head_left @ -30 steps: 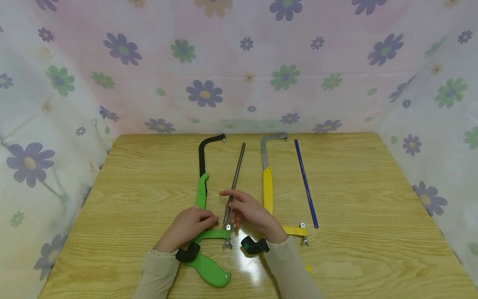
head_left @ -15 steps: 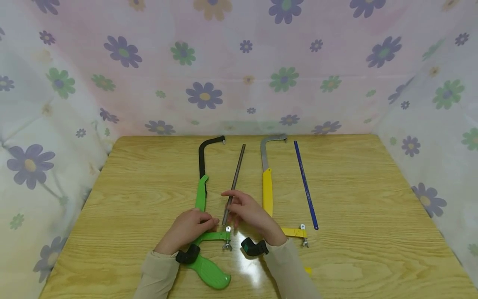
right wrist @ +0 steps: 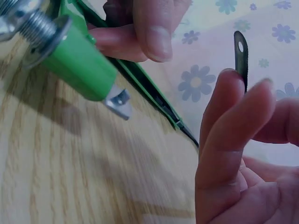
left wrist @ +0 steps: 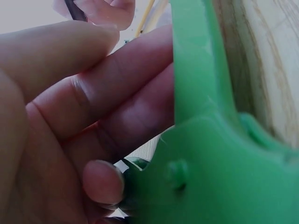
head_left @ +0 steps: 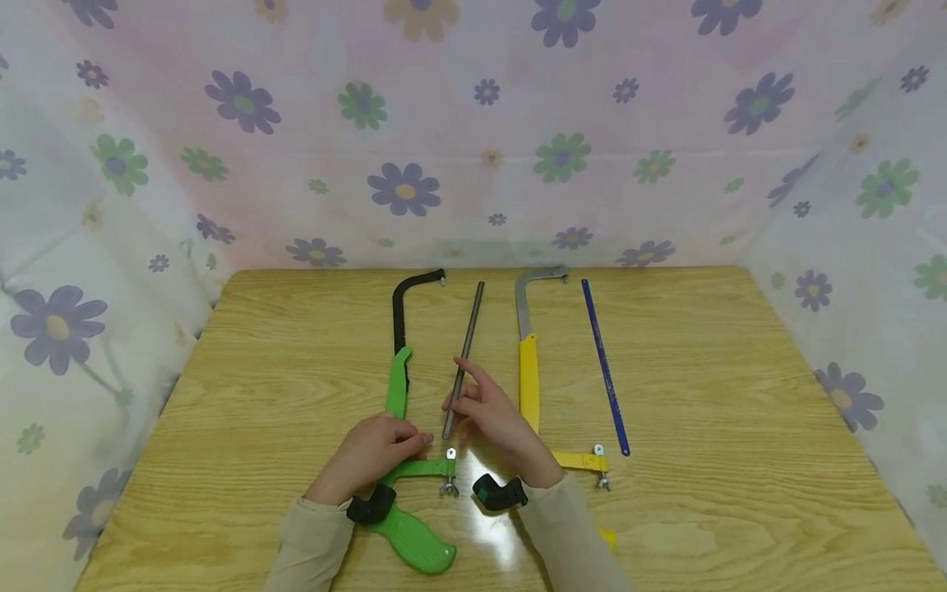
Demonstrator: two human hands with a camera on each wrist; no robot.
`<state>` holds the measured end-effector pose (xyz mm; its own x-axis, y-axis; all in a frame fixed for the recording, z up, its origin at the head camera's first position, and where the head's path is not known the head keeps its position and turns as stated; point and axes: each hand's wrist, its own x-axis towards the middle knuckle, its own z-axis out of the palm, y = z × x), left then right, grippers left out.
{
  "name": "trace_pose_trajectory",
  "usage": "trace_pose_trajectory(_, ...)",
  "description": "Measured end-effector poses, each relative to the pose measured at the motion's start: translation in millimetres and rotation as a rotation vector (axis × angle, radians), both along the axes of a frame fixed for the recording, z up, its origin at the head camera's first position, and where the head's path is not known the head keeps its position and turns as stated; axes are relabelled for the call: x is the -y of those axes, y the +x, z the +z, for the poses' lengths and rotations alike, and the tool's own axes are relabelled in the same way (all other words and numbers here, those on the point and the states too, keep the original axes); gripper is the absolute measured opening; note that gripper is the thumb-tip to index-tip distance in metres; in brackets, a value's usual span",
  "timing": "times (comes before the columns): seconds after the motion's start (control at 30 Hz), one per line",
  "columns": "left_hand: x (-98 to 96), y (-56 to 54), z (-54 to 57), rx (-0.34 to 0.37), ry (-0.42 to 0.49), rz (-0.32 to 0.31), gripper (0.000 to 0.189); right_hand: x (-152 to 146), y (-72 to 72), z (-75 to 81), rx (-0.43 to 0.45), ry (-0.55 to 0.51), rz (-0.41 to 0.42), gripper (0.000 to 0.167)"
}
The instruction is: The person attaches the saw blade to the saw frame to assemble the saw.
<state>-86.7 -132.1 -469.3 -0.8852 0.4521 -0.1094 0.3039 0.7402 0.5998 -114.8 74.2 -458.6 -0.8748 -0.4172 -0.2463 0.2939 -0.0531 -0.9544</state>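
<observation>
L hand [head_left: 373, 448] grips green saw frame [head_left: 397, 386], R hand [head_left: 497, 417] pinches dark blade [head_left: 470, 329]. Wood-grain table [head_left: 710, 378] w/ floral cloth [head_left: 459, 123] behind & both sides

Wrist views near fingers [left wrist: 121, 70], perhaps tilted

Through my cameras the blade [head_left: 473, 321] in the right fingers [right wrist: 224, 144] looks dull metal; at the left fingers [left wrist: 128, 67], a smooth green saw frame [head_left: 397, 385] with glossy, plastic-looking handle [head_left: 418, 538]; on their near side, a shiny metal wing nut [head_left: 449, 488]; beneath, glossy wood-grained counter [head_left: 740, 370]; beyond, printed cloth [head_left: 473, 189].
</observation>
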Motion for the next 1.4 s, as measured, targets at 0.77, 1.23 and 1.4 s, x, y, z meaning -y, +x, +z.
trace_pose_trajectory(0.77,-0.5,0.7,0.2,0.024,-0.002,-0.042,0.036,7.5,10.6,-2.8,0.104,-0.115,-0.119,0.063)
trace_pose_trajectory(1.23,-0.4,0.3,2.3,-0.024,-0.025,-0.062,0.029,7.4,5.4,-5.5,0.104,-0.178,-0.098,0.059)
trace_pose_trajectory(1.4,-0.3,1.2,4.7,-0.047,-0.050,-0.081,0.026,6.7,4.9,-10.0,0.120,-0.192,-0.084,0.053)
